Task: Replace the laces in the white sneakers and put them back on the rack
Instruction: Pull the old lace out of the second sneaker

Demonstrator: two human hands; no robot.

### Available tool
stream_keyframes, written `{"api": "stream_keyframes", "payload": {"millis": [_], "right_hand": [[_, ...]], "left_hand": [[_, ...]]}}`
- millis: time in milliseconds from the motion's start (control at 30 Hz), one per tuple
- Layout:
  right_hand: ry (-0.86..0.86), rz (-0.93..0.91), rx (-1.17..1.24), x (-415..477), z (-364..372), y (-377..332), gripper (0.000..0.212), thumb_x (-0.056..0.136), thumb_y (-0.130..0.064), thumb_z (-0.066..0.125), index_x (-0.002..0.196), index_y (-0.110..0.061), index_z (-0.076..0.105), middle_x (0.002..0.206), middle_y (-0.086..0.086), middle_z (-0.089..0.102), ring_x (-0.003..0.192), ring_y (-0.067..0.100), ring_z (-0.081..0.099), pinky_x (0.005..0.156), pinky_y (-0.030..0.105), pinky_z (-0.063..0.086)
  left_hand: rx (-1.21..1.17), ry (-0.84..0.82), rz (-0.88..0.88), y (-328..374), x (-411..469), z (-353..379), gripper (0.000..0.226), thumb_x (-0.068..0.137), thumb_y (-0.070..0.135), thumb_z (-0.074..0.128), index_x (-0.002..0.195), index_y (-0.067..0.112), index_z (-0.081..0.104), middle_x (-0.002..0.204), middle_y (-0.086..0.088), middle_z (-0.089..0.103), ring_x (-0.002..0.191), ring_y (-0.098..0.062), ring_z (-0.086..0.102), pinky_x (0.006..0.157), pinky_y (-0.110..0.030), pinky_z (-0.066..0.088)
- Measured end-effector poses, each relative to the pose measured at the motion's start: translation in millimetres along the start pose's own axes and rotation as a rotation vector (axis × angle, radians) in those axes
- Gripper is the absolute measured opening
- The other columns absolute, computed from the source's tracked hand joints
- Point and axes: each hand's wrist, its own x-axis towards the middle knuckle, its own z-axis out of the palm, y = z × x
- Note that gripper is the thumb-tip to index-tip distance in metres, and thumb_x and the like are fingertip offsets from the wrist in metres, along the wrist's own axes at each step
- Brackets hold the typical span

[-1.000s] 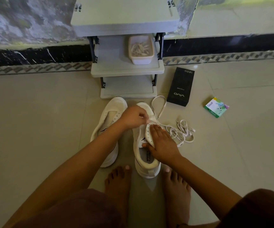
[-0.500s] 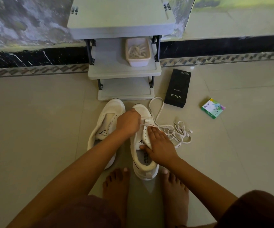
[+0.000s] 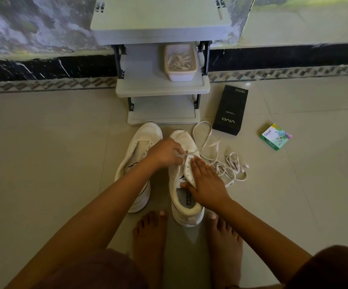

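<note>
Two sneakers (image 3: 182, 138) lie toes toward the rack (image 3: 160, 91); hands (image 3: 164, 153) hold lace (image 3: 202, 122), upper.

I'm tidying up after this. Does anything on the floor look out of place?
A white lace trails in a tangled heap on the tiles right of the sneaker; a black box and a green box lie near the rack.
</note>
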Motion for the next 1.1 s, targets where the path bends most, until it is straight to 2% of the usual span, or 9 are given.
{"api": "stream_keyframes", "payload": {"millis": [200, 300, 367, 467, 600, 700, 767, 933, 1100], "right_hand": [[0.005, 0.031, -0.049, 0, 0, -3, 0.078, 0.093, -0.060, 0.026, 0.150, -0.014, -0.002, 0.159, 0.007, 0.000, 0.146, 0.019, 0.000, 0.115, 0.031, -0.004], [-0.009, 0.029, -0.049, 0, -3, -4, 0.078, 0.094, -0.059, 0.027, 0.150, -0.014, -0.002, 0.159, 0.007, 0.000, 0.146, 0.020, -0.001, 0.115, 0.032, -0.005], [-0.011, 0.022, -0.052, 0, -3, -4, 0.078, 0.094, -0.058, 0.028, 0.150, -0.014, -0.003, 0.159, 0.008, -0.001, 0.146, 0.021, -0.001, 0.115, 0.032, -0.005], [-0.021, 0.020, -0.048, 0, -3, -5, 0.077, 0.095, -0.057, 0.028, 0.150, -0.013, -0.002, 0.158, 0.008, -0.001, 0.146, 0.021, -0.001, 0.116, 0.033, -0.003], [-0.027, 0.024, -0.056, 0, -4, -6, 0.077, 0.095, -0.057, 0.028, 0.150, -0.013, -0.003, 0.158, 0.009, -0.002, 0.146, 0.021, -0.001, 0.116, 0.033, -0.002], [-0.018, 0.032, -0.042, -1, -5, -6, 0.078, 0.094, -0.058, 0.028, 0.150, -0.013, -0.003, 0.159, 0.008, -0.001, 0.146, 0.020, -0.001, 0.116, 0.032, -0.003], [-0.020, 0.037, -0.038, -1, -5, -6, 0.078, 0.094, -0.059, 0.028, 0.150, -0.014, -0.003, 0.159, 0.007, -0.002, 0.146, 0.020, -0.001, 0.116, 0.032, -0.004], [-0.019, 0.045, -0.033, -1, -3, -6, 0.080, 0.093, -0.060, 0.028, 0.150, -0.014, -0.003, 0.159, 0.008, -0.001, 0.146, 0.020, 0.000, 0.116, 0.033, -0.003], [-0.021, 0.030, -0.036, 0, -5, -7, 0.079, 0.093, -0.060, 0.029, 0.150, -0.014, -0.002, 0.159, 0.008, 0.001, 0.146, 0.020, 0.001, 0.116, 0.033, -0.003]], "left_hand": [[0.299, 0.124, -0.130, 20, 7, 16, 0.032, 0.086, 0.033, 0.065, 0.109, 0.010, 0.064, 0.116, -0.006, 0.057, 0.099, -0.023, 0.059, 0.074, -0.028, 0.044], [0.338, 0.152, -0.110, 22, 5, 18, 0.028, 0.091, 0.026, 0.059, 0.113, 0.008, 0.061, 0.116, -0.008, 0.057, 0.103, -0.024, 0.057, 0.079, -0.029, 0.046], [0.171, 0.128, 0.001, 18, 3, 10, 0.016, 0.089, 0.020, 0.060, 0.099, 0.010, 0.069, 0.109, -0.008, 0.063, 0.100, -0.022, 0.058, 0.085, -0.030, 0.048], [-0.419, 0.056, 0.117, 18, -11, -13, 0.004, 0.083, 0.016, 0.069, 0.080, 0.015, 0.070, 0.089, 0.002, 0.069, 0.087, -0.012, 0.063, 0.079, -0.023, 0.048], [-0.671, 0.071, 0.144, 19, -15, -15, 0.011, 0.082, 0.015, 0.070, 0.092, 0.021, 0.070, 0.099, 0.002, 0.070, 0.094, -0.015, 0.064, 0.086, -0.029, 0.051], [-0.152, 0.004, 0.032, 10, -3, -5, 0.043, 0.078, 0.022, 0.074, 0.119, 0.018, 0.062, 0.127, -0.003, 0.057, 0.113, -0.021, 0.054, 0.093, -0.032, 0.045], [0.101, 0.015, -0.023, 8, 2, 5, 0.035, 0.079, 0.024, 0.072, 0.113, 0.016, 0.067, 0.124, -0.004, 0.055, 0.109, -0.022, 0.055, 0.091, -0.033, 0.047], [0.405, 0.203, -0.105, 19, 7, 21, 0.022, 0.087, 0.023, 0.062, 0.105, 0.011, 0.064, 0.112, -0.006, 0.058, 0.090, -0.023, 0.061, 0.069, -0.029, 0.045], [0.549, 0.173, -0.064, 20, 8, 21, 0.023, 0.091, 0.015, 0.054, 0.113, 0.009, 0.061, 0.117, -0.007, 0.056, 0.099, -0.024, 0.059, 0.068, -0.029, 0.041]]}}
